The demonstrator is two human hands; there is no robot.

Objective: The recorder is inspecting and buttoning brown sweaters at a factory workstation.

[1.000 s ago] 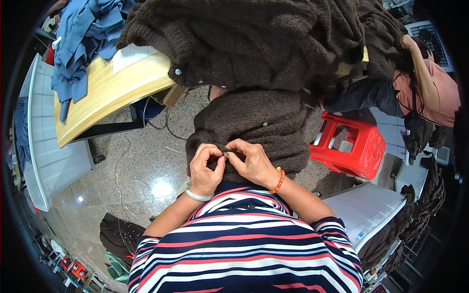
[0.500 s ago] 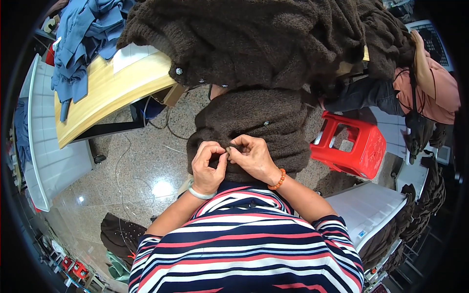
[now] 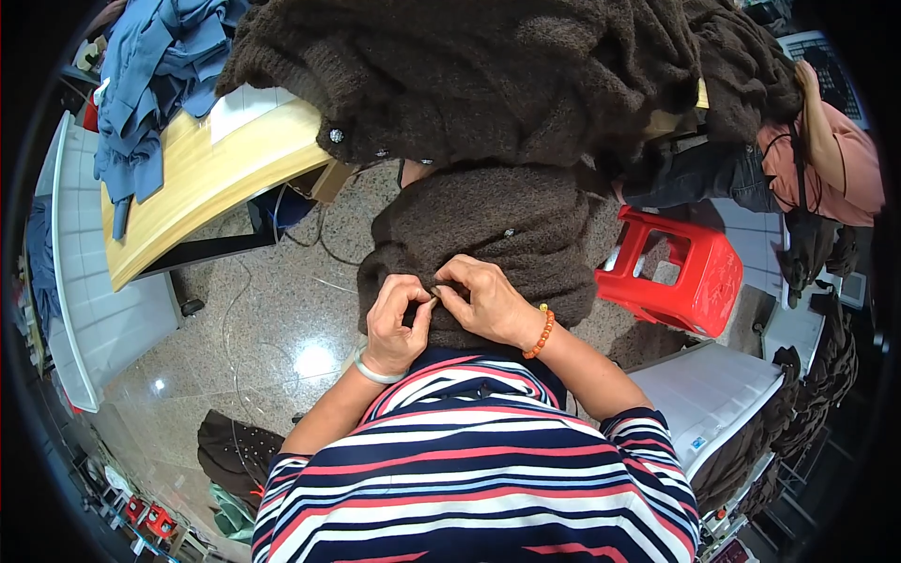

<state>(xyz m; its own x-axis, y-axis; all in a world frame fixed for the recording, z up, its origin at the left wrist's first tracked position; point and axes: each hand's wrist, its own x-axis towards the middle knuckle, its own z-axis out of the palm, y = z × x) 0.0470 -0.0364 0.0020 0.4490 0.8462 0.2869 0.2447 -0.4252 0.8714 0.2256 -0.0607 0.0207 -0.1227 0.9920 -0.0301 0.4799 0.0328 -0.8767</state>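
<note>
A dark brown fuzzy knit garment (image 3: 497, 206) lies across my lap, with a shiny button (image 3: 510, 232) on it. Over its near part, my left hand (image 3: 395, 324) is closed in a pinch, thumb and index fingertips together. Whatever lies between those tips is too small to make out. My right hand (image 3: 490, 302) touches fingertips with it, thumb and forefinger closed on a dark bit of the knit.
A wooden table (image 3: 225, 178) on the left holds blue garments (image 3: 164, 84). More brown knitwear (image 3: 469, 75) is heaped ahead. To the right stand a red stool (image 3: 671, 272) and a white bin (image 3: 709, 399); beyond them is a person in a pink top (image 3: 831, 174).
Both hands stay at nearly the same spot on the knit. My right hand has tilted slightly, its fingers drawn closer to the left fingertips. The view has shifted a little.
</note>
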